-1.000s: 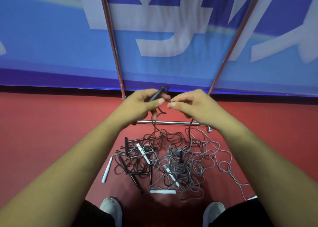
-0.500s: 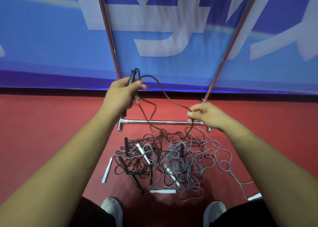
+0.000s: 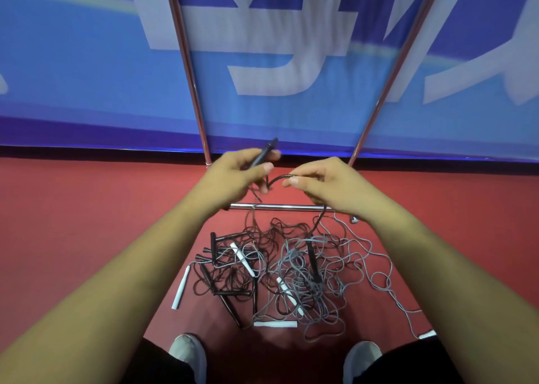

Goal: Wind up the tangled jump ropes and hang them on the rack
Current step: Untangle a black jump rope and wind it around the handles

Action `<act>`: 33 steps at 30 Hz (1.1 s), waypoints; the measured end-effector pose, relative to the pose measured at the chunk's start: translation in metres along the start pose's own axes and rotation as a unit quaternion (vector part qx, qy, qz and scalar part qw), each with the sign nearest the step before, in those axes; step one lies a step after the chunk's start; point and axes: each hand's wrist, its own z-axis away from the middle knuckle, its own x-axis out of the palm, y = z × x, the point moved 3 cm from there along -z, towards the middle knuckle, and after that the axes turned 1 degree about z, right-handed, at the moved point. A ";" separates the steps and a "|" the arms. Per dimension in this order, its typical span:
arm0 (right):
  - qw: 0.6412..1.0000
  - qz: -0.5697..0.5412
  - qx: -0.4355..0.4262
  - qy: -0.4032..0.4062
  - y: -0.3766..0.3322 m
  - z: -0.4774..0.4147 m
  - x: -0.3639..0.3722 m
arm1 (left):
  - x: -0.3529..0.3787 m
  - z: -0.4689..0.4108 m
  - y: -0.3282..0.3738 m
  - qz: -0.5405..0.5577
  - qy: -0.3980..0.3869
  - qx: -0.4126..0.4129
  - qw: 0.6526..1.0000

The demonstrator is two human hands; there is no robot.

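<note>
Left hand [image 3: 233, 179] grips black handle [image 3: 262, 157], long axis tilted up-right, tip pointing away from the person. Right hand [image 3: 329, 185] pinches its dark cord [image 3: 277, 178], arched between the hands. Cord drops past rack bar [image 3: 285, 207] into rope tangle [image 3: 280, 270] on the floor [image 3: 87, 208].

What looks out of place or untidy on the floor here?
The jump ropes lie in one knotted heap on the red floor, below the rack's bottom bar: black and grey ones cross, white and black handles point every way.
</note>
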 end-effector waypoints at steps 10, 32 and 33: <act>0.987 0.086 0.101 -0.095 0.063 0.002 -0.004 | 0.001 0.000 0.007 0.191 -0.031 0.006 0.981; 1.000 0.007 0.009 0.013 0.016 0.001 -0.002 | 0.011 -0.004 -0.012 -0.086 -0.107 0.016 0.990; 1.000 -0.004 0.012 0.017 0.015 0.002 -0.003 | 0.010 -0.005 -0.013 -0.085 -0.092 0.010 0.992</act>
